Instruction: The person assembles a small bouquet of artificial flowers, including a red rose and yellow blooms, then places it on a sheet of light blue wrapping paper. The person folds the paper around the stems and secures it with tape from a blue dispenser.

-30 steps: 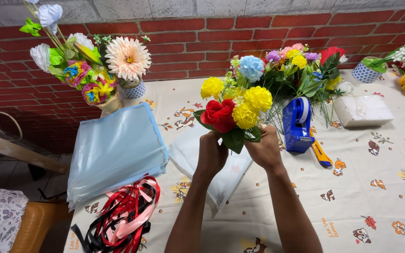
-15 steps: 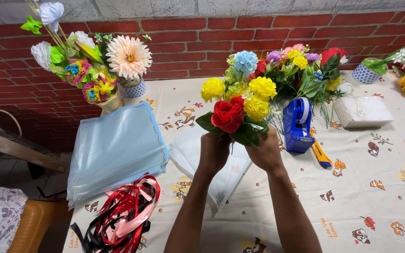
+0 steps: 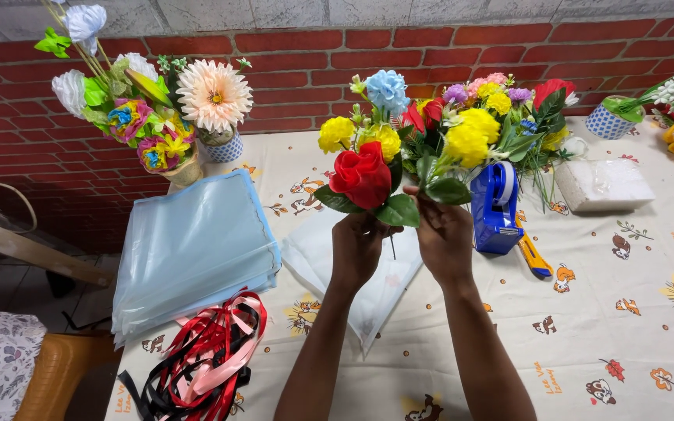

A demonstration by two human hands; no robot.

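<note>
Over the table I hold up a small bunch of artificial flowers: a red rose [image 3: 362,175] with green leaves and several yellow blooms [image 3: 466,132]. My left hand [image 3: 359,248] grips the stems under the red rose. My right hand [image 3: 445,235] grips the stems under the yellow flowers, right beside the left. The stems are mostly hidden inside my fists. A white wrapping sheet [image 3: 368,277] lies on the table directly below my hands.
A stack of pale blue wrapping sheets [image 3: 189,249] lies at left, with red, pink and black ribbons [image 3: 200,362] in front. A blue tape dispenser [image 3: 496,210] and a yellow cutter [image 3: 536,261] sit right of my hands. Flower pots line the brick wall; a white foam block [image 3: 606,185] lies at right.
The bunch has spread apart: the red rose moved left with my left hand and the yellow flowers moved right with my right hand.
</note>
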